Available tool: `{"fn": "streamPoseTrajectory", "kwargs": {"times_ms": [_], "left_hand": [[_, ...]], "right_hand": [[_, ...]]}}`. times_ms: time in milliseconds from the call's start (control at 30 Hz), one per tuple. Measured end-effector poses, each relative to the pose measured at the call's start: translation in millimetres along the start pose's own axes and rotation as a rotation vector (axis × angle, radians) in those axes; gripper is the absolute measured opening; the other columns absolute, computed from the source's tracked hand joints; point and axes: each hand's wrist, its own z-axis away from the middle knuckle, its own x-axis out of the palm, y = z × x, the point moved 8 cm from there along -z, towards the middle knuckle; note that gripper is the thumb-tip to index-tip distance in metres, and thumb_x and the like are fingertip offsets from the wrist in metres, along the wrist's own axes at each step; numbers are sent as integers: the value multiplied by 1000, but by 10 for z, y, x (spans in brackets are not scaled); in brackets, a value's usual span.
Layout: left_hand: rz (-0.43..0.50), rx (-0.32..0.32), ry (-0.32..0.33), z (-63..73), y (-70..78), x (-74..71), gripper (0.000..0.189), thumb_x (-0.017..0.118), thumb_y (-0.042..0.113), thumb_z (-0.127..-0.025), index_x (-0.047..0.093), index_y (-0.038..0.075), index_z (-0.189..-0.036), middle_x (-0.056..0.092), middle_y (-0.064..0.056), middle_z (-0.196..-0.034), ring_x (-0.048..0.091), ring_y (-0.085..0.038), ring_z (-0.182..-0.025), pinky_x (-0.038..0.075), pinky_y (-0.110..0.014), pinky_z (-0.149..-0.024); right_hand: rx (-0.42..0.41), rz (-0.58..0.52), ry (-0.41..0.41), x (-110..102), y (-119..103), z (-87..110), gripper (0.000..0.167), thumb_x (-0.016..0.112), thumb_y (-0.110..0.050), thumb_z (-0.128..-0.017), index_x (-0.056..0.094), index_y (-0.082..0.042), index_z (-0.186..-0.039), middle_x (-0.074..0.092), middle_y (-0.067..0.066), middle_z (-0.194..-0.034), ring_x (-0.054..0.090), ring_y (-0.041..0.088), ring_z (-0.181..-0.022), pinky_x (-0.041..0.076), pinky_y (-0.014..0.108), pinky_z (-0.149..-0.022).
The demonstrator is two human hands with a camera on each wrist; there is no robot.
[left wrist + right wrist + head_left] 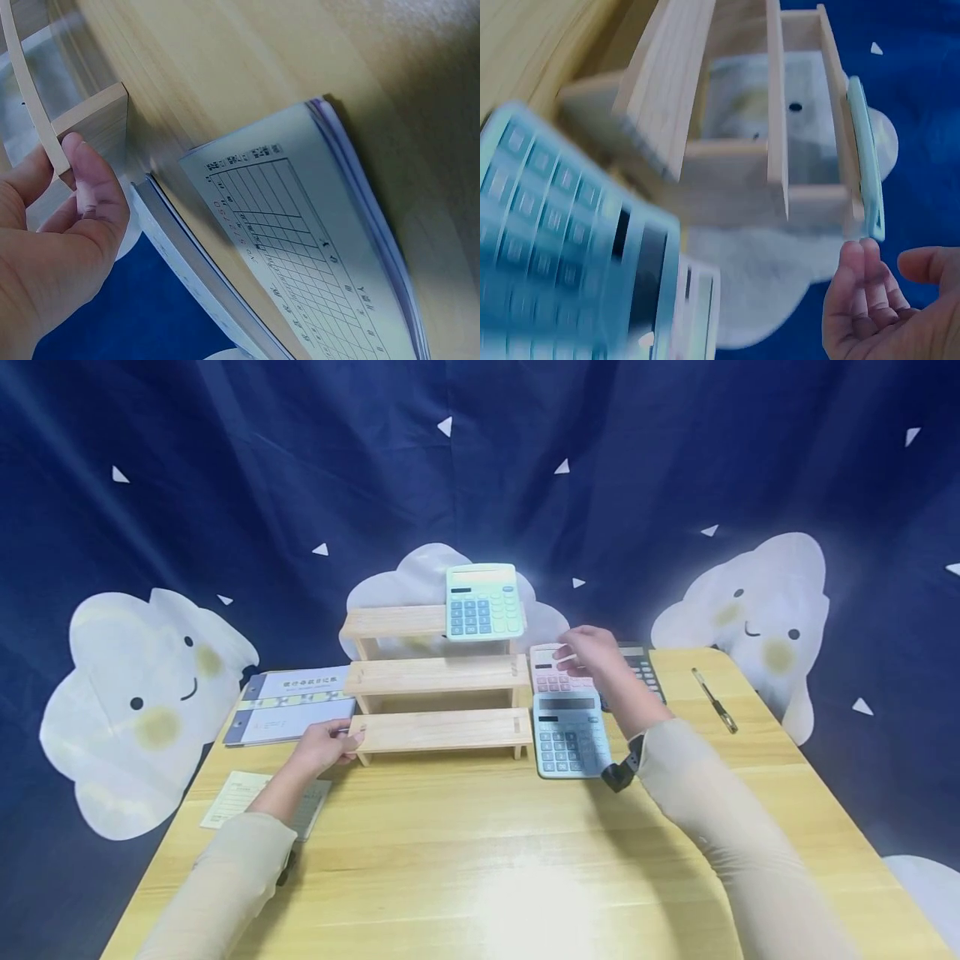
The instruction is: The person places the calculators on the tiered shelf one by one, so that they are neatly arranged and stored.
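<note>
A three-step wooden rack (442, 732) stands at the back of the table. My left hand (322, 747) pinches the left end of its lowest step between thumb and fingers, clearly seen in the left wrist view. On the right part of the top step is a mint-green calculator (483, 602). My right hand (592, 652) is raised above a pink calculator (546, 670) right of the rack, holding nothing. In the right wrist view its fingertips are close to the end of the mint calculator (866, 157); whether they touch is unclear. A blue calculator (572, 735) lies in front of the pink one.
A dark calculator (643, 672) is partly hidden behind the right forearm. Farther right lies a pen (714, 700). Left of the rack are a banded ledger book (292, 697) and a pad of printed forms (232, 797). A blue curtain (600, 410) hangs behind the table.
</note>
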Motion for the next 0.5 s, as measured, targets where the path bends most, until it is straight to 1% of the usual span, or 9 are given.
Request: {"fn": "streamPoseTrajectory", "kwargs": {"times_ms": [100, 233, 333, 400, 500], "left_hand": [[-10, 2, -4, 8, 8, -13, 59, 58, 18, -95, 34, -13, -139, 60, -28, -113, 65, -14, -76, 58, -28, -73], [-24, -1, -1, 22, 22, -16, 60, 59, 20, -94, 34, -12, -138, 60, -27, -112, 65, -14, -76, 58, -28, -73], [-36, 0, 7, 33, 31, -14, 59, 59, 20, -94, 36, -12, -138, 61, -25, -108, 65, -13, -74, 58, -28, -72], [-36, -1, 13, 37, 34, -14, 58, 60, 20, -94, 37, -12, -137, 61, -23, -106, 65, -13, -74, 58, -28, -71], [-34, 4, 11, 38, 32, -8, 58, 59, 19, -94, 37, -12, -137, 62, -23, -105, 65, -13, -75, 58, -27, -72]], "right_hand": [[-28, 88, 25, -183, 29, 49, 34, 53, -21, -92, 56, 0, -118, 66, 11, -92, 65, 17, -72, 57, 29, -71], [-50, 147, 33, -411, 137, 95, 33, 53, -17, -89, 56, 3, -115, 64, 16, -97, 62, 14, -69, 56, 25, -66], [-58, 189, 13, -550, 258, 129, 35, 51, -15, -89, 54, 6, -116, 64, 15, -93, 60, 13, -66, 55, 24, -64], [-52, 216, -9, -626, 359, 156, 35, 50, -16, -92, 53, 7, -118, 64, 12, -88, 60, 11, -66, 56, 27, -67], [-34, 248, -43, -717, 534, 209, 37, 49, -16, -92, 52, 8, -120, 63, 7, -83, 59, 10, -65, 56, 30, -71]]}}
